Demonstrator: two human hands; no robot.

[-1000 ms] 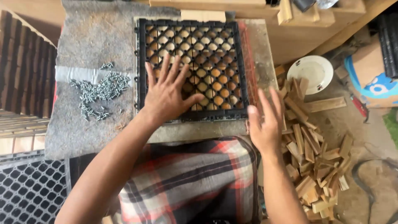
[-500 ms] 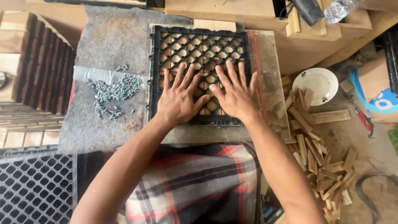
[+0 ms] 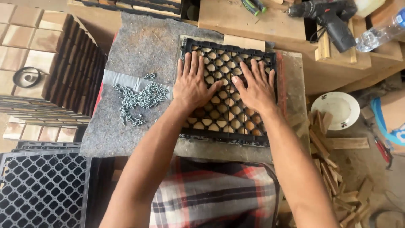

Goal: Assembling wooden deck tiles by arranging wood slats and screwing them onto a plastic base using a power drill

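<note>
Head view shows both hands spread flat on a black square plastic lattice grid point(image 3: 230, 95) that lies over light wooden slats on a small work board; the left hand point(image 3: 192, 86) presses palm down on the grid's left half, fingers splayed and pointing away from the body, gripping nothing; the right hand point(image 3: 255, 88) lies the same way on the right half, open and flat, its thumb just apart from the left thumb. The grid sits directly under both palms and reaches beyond the fingertips and back toward the wrists, so neither hand is nearer; its sides run square to the person's front. Left of the left hand, near but not touching, a heap of small silver screws point(image 3: 139, 99) rests on a grey felt mat point(image 3: 139, 46); beyond the right hand's fingertips, well apart, a black cordless drill point(image 3: 333, 19) lies on a wooden bench; to the right of the right hand stands a white round bowl point(image 3: 339, 109) above scattered wooden offcuts point(image 3: 333, 169); another black lattice grid point(image 3: 42, 188) lies beside the left elbow.
</note>
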